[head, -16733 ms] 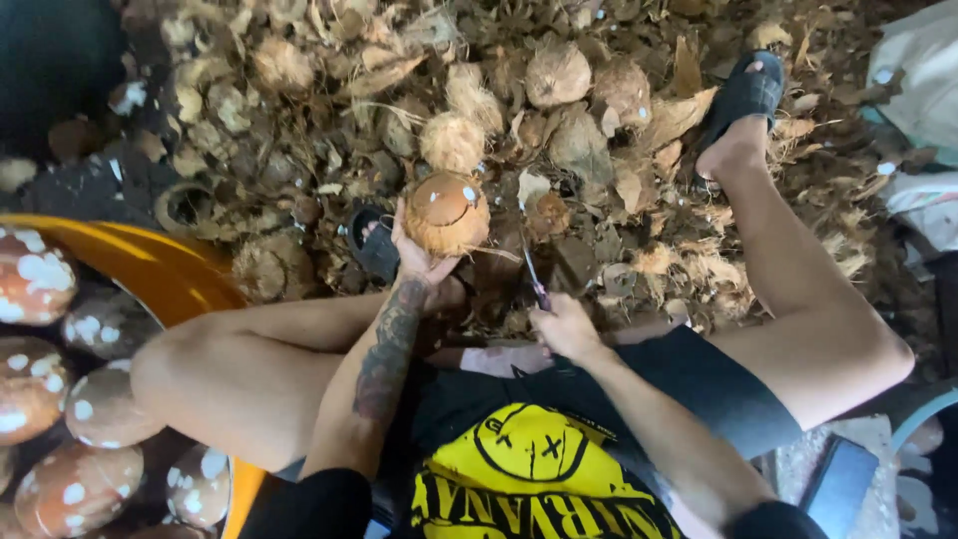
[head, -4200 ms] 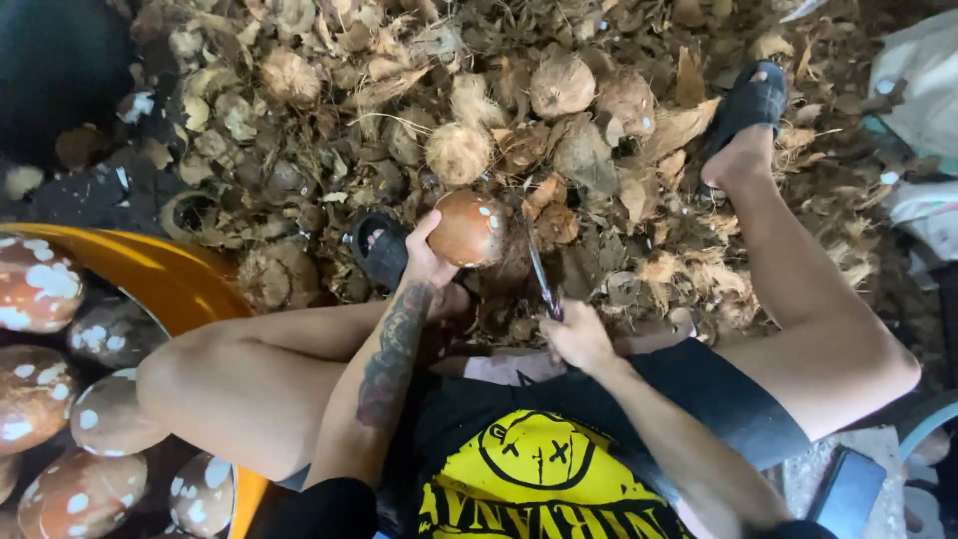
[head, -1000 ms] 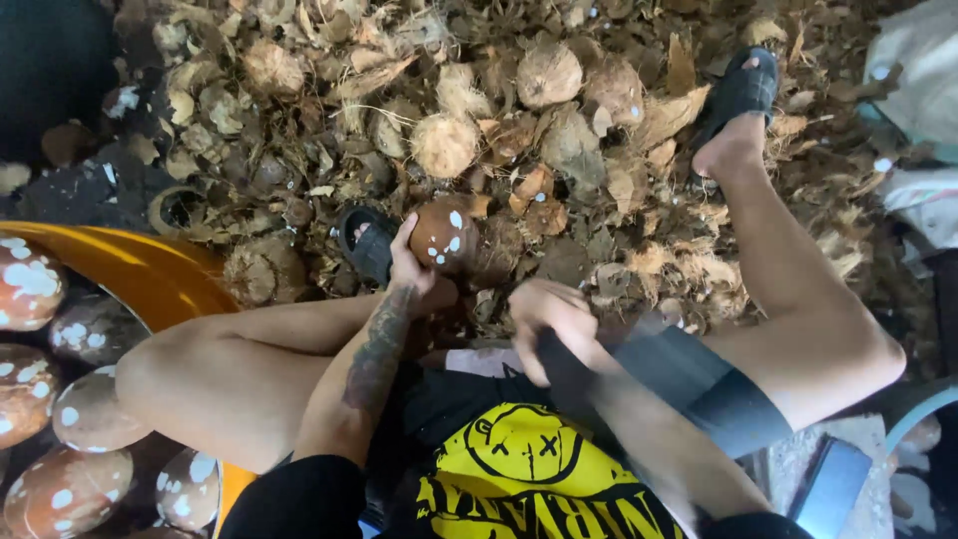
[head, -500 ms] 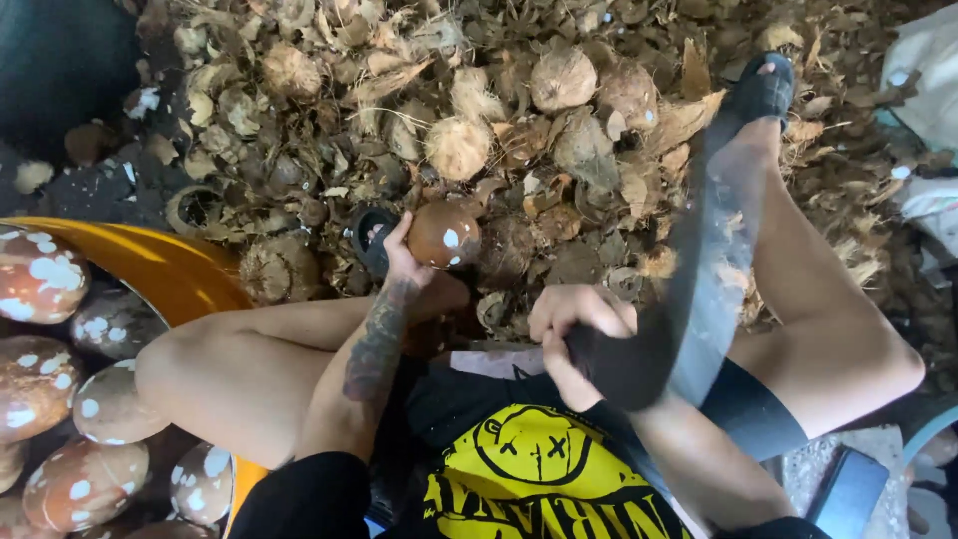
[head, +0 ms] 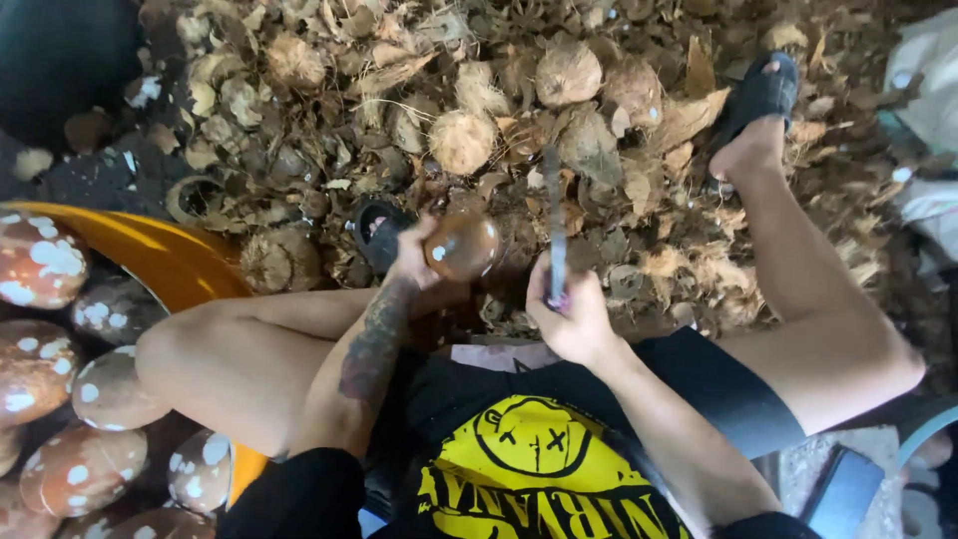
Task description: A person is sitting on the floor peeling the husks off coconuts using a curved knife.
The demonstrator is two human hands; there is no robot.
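Note:
My left hand [head: 411, 262] grips a round brown peeled coconut [head: 461, 246] with small white patches, held just above the ground between my knees. My right hand [head: 567, 311] is closed on the handle of a long knife [head: 554, 222]. Its blade points up and away from me, a little to the right of the coconut and not touching it. My tattooed left forearm crosses over my left thigh.
A heap of coconut husks and shell scraps [head: 519, 110] covers the ground ahead. An orange basin [head: 150, 255] at the left holds several peeled, white-spotted coconuts [head: 110, 389]. My feet wear black sandals: the left [head: 377, 232] by the coconut, the right [head: 760, 95] far out.
The knife swung from low by my right thigh up to upright beside the coconut. The coconut stayed in my left hand, turned slightly.

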